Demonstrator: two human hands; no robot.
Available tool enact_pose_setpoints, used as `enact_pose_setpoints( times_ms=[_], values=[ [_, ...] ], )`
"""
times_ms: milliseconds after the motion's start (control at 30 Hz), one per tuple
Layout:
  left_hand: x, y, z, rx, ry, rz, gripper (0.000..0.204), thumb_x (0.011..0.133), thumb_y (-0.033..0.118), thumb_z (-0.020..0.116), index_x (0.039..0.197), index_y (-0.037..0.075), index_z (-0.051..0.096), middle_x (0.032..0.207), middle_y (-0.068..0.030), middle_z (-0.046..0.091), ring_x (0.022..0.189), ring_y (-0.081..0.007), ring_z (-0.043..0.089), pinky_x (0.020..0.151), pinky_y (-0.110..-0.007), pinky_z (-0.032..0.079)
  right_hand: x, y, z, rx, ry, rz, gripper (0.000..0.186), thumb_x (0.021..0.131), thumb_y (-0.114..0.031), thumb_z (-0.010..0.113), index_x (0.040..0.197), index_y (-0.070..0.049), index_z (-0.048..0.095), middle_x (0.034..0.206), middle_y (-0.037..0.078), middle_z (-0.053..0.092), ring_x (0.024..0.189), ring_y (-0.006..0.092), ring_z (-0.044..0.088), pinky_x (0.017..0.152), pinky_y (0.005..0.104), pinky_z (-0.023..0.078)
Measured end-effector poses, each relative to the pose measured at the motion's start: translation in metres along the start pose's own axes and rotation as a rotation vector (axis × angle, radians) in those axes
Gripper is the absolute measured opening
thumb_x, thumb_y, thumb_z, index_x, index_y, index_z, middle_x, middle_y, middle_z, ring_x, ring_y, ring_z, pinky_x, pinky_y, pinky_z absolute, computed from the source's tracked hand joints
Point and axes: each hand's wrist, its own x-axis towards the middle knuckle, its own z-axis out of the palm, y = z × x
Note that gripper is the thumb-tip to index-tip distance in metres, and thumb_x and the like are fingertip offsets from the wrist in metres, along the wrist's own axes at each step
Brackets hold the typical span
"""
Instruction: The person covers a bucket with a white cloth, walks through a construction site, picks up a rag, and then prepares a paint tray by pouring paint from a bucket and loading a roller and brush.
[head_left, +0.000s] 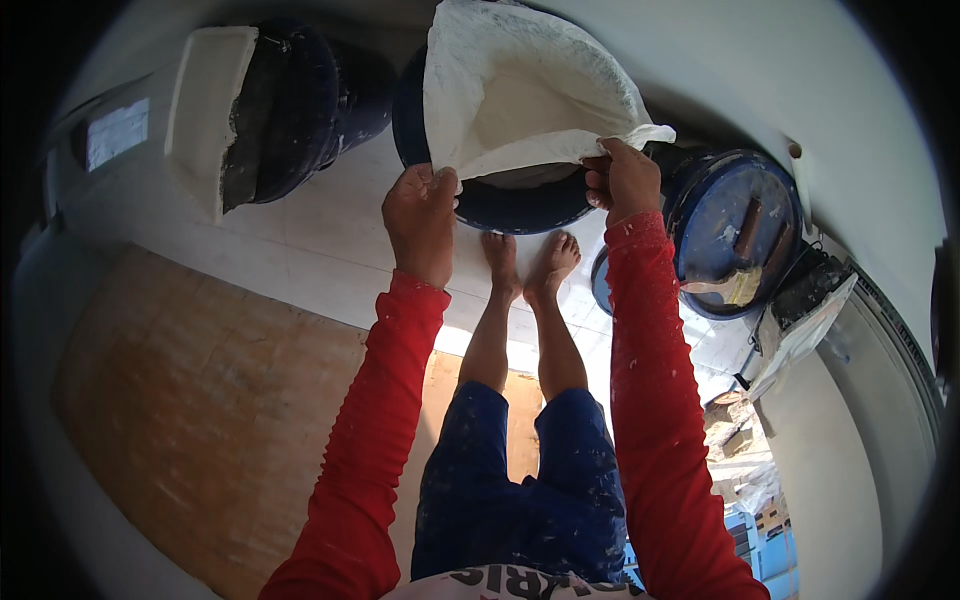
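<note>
A white sack (550, 130) with a wide mouth lies over the top of a dark blue drum (520, 212), straight ahead of me. Pale, off-white material or lining shows inside the sack; I cannot tell which. My left hand (420, 222) pinches the near left corner of the sack's edge. On the other side, my right hand (628, 182) grips the edge near its right corner. Between the two hands the near edge is stretched across the drum's opening. White specks dot both hands and my red sleeves.
Another dark drum (325, 110) stands at left beside a white tray-like piece (205, 110). At right, a lidded blue drum (735, 220) bears a brown-handled tool (748, 230). A brown board (200, 400) covers floor at lower left. My bare feet are close to the middle drum.
</note>
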Motion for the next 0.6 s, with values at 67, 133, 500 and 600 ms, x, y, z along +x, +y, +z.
enact_pose_setpoints(
  times_ms=[67,133,500,600],
  values=[
    [-0.004,-0.005,-0.01,-0.007,0.011,0.019,0.008,0.086,0.008,0.06,0.088,0.0,0.061,0.077,-0.0013,0.06,0.066,-0.0064,0.051,0.064,-0.022,0.041,-0.01,0.006,-0.008,-0.024,0.007,-0.002,0.019,0.085,-0.015,0.056,0.09,0.002,0.062,0.072,0.011,0.066,0.047,0.0114,0.054,0.039,0.0256,0.041],
    [-0.004,-0.01,-0.019,-0.044,0.04,0.038,0.007,0.086,0.008,0.06,0.083,0.002,0.058,0.071,0.0025,0.053,0.059,-0.0033,0.043,0.054,-0.02,0.033,-0.017,0.016,-0.018,-0.06,0.004,-0.003,0.019,0.085,-0.015,0.055,0.089,0.002,0.062,0.071,0.011,0.066,0.046,0.0114,0.052,0.041,0.0255,0.041],
    [-0.007,-0.061,-0.054,0.007,0.103,0.024,0.011,0.088,0.01,0.06,0.083,0.001,0.055,0.072,0.0046,0.05,0.059,-0.0027,0.039,0.051,-0.02,0.033,-0.034,0.078,-0.048,-0.139,-0.055,0.039,0.018,0.084,-0.015,0.058,0.084,0.002,0.063,0.07,0.01,0.067,0.051,0.0111,0.058,0.046,0.0233,0.043],
    [-0.009,-0.075,-0.061,0.054,0.115,0.025,0.013,0.088,0.011,0.06,0.082,0.001,0.055,0.072,0.005,0.049,0.059,-0.0028,0.038,0.051,-0.02,0.032,-0.037,0.089,-0.054,-0.16,-0.092,0.06,0.017,0.085,-0.016,0.058,0.084,0.0,0.064,0.071,0.008,0.068,0.053,0.0105,0.059,0.048,0.0226,0.044]
  ],
)
